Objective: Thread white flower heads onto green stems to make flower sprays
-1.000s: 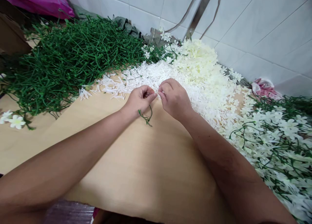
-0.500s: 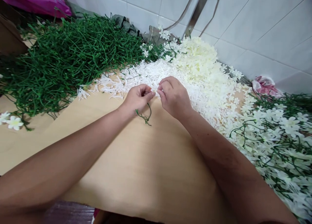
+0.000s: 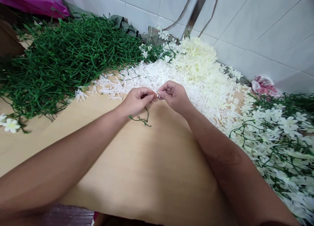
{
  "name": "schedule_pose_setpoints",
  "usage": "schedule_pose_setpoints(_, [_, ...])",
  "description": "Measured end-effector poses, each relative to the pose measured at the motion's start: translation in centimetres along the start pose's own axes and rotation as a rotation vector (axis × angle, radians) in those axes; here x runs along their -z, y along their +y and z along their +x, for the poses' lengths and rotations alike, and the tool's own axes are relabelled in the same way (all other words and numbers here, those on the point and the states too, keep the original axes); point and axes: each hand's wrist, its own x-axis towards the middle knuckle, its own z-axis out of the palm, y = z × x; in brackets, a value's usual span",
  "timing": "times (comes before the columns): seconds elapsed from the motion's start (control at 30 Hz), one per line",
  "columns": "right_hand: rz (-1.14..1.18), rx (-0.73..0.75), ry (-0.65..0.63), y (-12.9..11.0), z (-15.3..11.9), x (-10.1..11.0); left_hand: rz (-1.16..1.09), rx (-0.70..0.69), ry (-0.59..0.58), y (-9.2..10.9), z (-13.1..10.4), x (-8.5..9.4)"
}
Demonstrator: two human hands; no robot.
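My left hand is closed in a pinch on a green plastic flower stem, whose branched end hangs below the fingers over the cardboard. Fingertip to fingertip with it, my right hand pinches too; a tiny white bit shows between the tips, too small to name. Just behind both hands spreads a heap of thin white plastic pieces. Pale yellow-white artificial petals are piled behind and to the right of those.
Green stems form a big heap at left. Flowers on stems lie at right. The brown cardboard covers the surface before me. A tiled wall closes off the back, and a pink bag sits at upper left.
The right hand has turned slightly and its fingertips have come closer to the left ones. The dangling stem has swung a little to the left.
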Motion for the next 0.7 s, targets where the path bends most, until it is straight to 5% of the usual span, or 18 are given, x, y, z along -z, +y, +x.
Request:
schedule_pose_setpoints(0.17, [0.197, -0.062, -0.003, -0.1, 0.2, 0.5, -0.048, -0.009, 0.116, 0.0, 0.1, 0.0])
schedule_pose_setpoints(0.5, [0.348, -0.171, -0.014, 0.1, 0.0, -1.1, 0.052, -0.047, 0.152, -0.3, 0.4, -0.1])
schedule_pose_setpoints(0.7, [0.380, -0.177, -0.005, -0.3, -0.1, -0.9, 0.439, -0.231, 0.193, 0.6, -0.1, 1.3])
